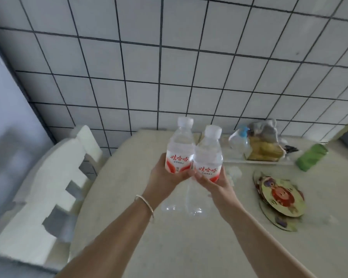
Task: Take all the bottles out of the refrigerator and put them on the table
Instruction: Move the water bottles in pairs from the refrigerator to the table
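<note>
While both forearms reach in from the bottom edge toward twelve o'clock, each hand carries one water bottle above the pale surface [169,247]. On the left wrist sits a thin bracelet [146,205]. The left hand [165,178] has its grip closed around the lower body of the left bottle [180,149], fingers wrapped under the red and white label. The right hand [215,184] has its grip closed likewise around the lower body of the right bottle [208,157]. Both bottles stand roughly upright, white caps on top, their sides touching each other at label height, and their clear bases show below the hands, near the surface; whether they touch it cannot be told.

At three o'clock from the hands, a stack of round illustrated mats [279,199] lies flat on the surface. Farther out at two o'clock rests a green object [311,159], tilted on its side. At one o'clock, near the back edge, a clear container with a blue top [239,140] sits beside a crumpled bag [263,143] holding something yellowish. At nine o'clock a white chair [54,177] stands beside the surface's curved edge. Beyond everything rises a wall of white tiles [169,67] with dark grout.
</note>
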Demonstrator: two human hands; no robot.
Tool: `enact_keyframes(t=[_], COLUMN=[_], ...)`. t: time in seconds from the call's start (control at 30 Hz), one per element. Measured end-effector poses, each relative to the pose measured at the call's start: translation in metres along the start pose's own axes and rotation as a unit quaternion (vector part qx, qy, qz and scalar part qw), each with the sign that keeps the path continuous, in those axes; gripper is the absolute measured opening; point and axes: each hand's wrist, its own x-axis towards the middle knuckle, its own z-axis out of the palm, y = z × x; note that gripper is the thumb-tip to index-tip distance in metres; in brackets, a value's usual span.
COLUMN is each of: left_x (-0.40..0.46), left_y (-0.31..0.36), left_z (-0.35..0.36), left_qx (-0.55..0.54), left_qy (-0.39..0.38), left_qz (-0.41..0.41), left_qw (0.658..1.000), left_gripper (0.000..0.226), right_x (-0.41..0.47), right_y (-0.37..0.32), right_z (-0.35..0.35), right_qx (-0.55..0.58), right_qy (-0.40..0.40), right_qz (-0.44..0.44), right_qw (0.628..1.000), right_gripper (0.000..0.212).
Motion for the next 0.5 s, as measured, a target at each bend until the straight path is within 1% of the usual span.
enact_keyframes(t=[0.07,0.1,0.17,0.2,0.27,0.3,0.33,0.4,0.43,0.5], left_x=[0.041,0.059,0.095,0.112,0.144,0.159,0.173,0.200,0.212,0.234], left_y=[-0.015,-0.023,-0.038,-0.046,-0.060,-0.065,-0.070,-0.080,-0.085,-0.095], left_z=[-0.019,-0.027,-0.043,-0.051,-0.066,-0.073,-0.079,-0.088,-0.093,-0.103], left_qx=[0.014,0.019,0.024,0.027,0.027,0.028,0.030,0.030,0.025,0.014], left_qy=[0.031,0.046,0.061,0.063,0.070,0.074,0.077,0.083,0.082,0.082], left_qz=[-0.006,-0.007,-0.010,-0.007,0.007,0.015,0.025,0.044,0.052,0.059], left_qw=[0.999,0.999,0.998,0.998,0.997,0.997,0.996,0.995,0.995,0.995], left_gripper=[0.062,0.055,0.053,0.054,0.061,0.062,0.061,0.062,0.066,0.082], right_x=[0.048,0.071,0.116,0.136,0.175,0.194,0.212,0.242,0.256,0.279], right_y=[0.018,0.025,0.039,0.044,0.053,0.061,0.070,0.081,0.084,0.093], right_z=[0.012,0.018,0.032,0.037,0.050,0.056,0.061,0.069,0.074,0.080], right_qx=[-0.039,-0.058,-0.078,-0.090,-0.100,-0.114,-0.125,-0.140,-0.147,-0.163], right_qy=[-0.046,-0.063,-0.072,-0.073,-0.101,-0.102,-0.104,-0.097,-0.086,-0.078], right_qz=[0.022,0.029,0.029,0.031,0.027,0.019,0.008,-0.005,-0.005,-0.018], right_qw=[0.998,0.996,0.994,0.993,0.989,0.988,0.987,0.985,0.985,0.983], right_gripper=[0.063,0.056,0.035,0.032,0.045,0.053,0.057,0.057,0.056,0.051])
